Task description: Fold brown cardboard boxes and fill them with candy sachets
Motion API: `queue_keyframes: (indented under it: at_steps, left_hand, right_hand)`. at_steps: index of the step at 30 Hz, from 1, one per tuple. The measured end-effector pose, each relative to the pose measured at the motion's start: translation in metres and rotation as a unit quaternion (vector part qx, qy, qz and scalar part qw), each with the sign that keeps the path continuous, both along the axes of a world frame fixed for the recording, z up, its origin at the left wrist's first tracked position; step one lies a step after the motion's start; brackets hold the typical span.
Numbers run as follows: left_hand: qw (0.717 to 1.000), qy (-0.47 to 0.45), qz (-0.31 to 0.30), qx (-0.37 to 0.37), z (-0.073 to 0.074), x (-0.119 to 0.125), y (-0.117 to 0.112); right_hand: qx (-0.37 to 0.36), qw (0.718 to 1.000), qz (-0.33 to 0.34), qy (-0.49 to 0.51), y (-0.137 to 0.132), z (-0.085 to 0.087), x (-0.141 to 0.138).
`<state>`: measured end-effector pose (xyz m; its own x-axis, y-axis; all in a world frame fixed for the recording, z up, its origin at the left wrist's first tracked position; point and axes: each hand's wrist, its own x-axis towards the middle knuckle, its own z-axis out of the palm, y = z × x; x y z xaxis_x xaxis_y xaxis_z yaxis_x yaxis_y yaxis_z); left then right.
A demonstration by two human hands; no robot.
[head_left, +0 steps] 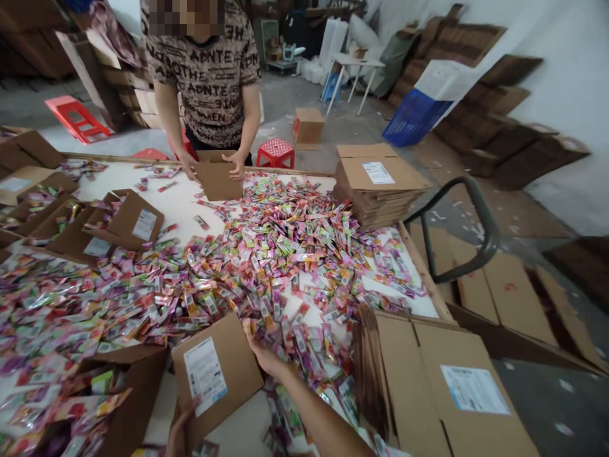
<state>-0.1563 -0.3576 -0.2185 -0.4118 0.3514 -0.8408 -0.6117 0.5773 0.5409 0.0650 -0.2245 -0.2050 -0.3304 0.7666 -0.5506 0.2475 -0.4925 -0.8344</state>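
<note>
A small brown cardboard box (216,371) with a white label is held tilted over the near edge of the table. My left hand (178,431) grips its lower left corner. My right hand (264,355) holds its upper right edge, fingers curled against the cardboard. A wide heap of colourful small packets (266,254) covers the white table (185,203) just beyond the box.
Across the table a person in a patterned shirt holds another box (217,179) with both hands. Flat cartons are stacked at the far right (378,181) and near right (428,381). Open boxes with packets (71,222) stand on the left. A dark metal frame (457,235) is beside the table.
</note>
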Motion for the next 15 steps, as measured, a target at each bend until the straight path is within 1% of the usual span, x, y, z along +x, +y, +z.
queue_keyframes:
  at_steps: [1, 2, 3, 4, 5, 6, 7, 8, 9, 10, 11, 12, 13, 14, 15]
  left_hand:
    - [1.000, 0.009, 0.004, -0.003, -0.003, -0.004, -0.003]
    - [1.000, 0.015, 0.008, -0.011, -0.006, -0.008, -0.005]
    - [1.000, 0.015, 0.007, -0.020, -0.008, -0.012, -0.008]
    - [0.999, 0.012, 0.006, -0.033, -0.010, -0.014, -0.009]
    - [0.999, 0.006, -0.002, -0.042, -0.010, -0.016, -0.010]
    - [0.999, 0.005, -0.009, -0.050, -0.009, -0.016, -0.010]
    - [0.998, 0.006, -0.015, -0.056, -0.008, -0.016, -0.009]
    - [0.998, 0.010, -0.017, -0.058, -0.005, -0.015, -0.007]
    - [0.998, 0.014, -0.015, -0.060, -0.003, -0.014, -0.005]
    - [0.998, 0.015, -0.009, -0.062, 0.000, -0.011, -0.003]
    - [0.998, 0.014, -0.002, -0.060, 0.002, -0.008, -0.002]
    - [0.998, 0.011, 0.008, -0.057, 0.003, -0.005, 0.001]
    - [0.999, 0.007, 0.016, -0.050, 0.004, -0.002, 0.003]
    - [0.999, 0.000, 0.020, -0.045, 0.004, 0.001, 0.005]
    - [0.999, -0.010, 0.024, -0.042, 0.004, 0.002, 0.007]
  right_hand:
    - [0.024, 0.999, -0.013, -0.026, 0.005, 0.002, 0.018]
    - [0.062, 0.994, -0.047, -0.072, 0.013, 0.004, 0.043]
    - [0.107, 0.980, -0.102, -0.134, 0.025, 0.006, 0.073]
    - [0.157, 0.949, -0.175, -0.212, 0.042, 0.008, 0.106]
    - [0.201, 0.899, -0.245, -0.302, 0.061, 0.008, 0.139]
    - [0.215, 0.849, -0.295, -0.383, 0.082, 0.007, 0.169]
    - [0.188, 0.809, -0.330, -0.448, 0.103, 0.005, 0.192]
    - [0.149, 0.789, -0.333, -0.495, 0.121, 0.001, 0.206]
    - [0.112, 0.779, -0.323, -0.526, 0.134, -0.004, 0.210]
    - [0.080, 0.782, -0.303, -0.539, 0.141, -0.011, 0.203]
    - [0.061, 0.798, -0.276, -0.531, 0.140, -0.017, 0.185]
    - [0.052, 0.833, -0.248, -0.492, 0.133, -0.023, 0.159]
    - [0.046, 0.871, -0.222, -0.436, 0.119, -0.026, 0.127]
    - [0.043, 0.918, -0.189, -0.345, 0.101, -0.028, 0.092]
    - [0.027, 0.968, -0.142, -0.207, 0.081, -0.028, 0.057]
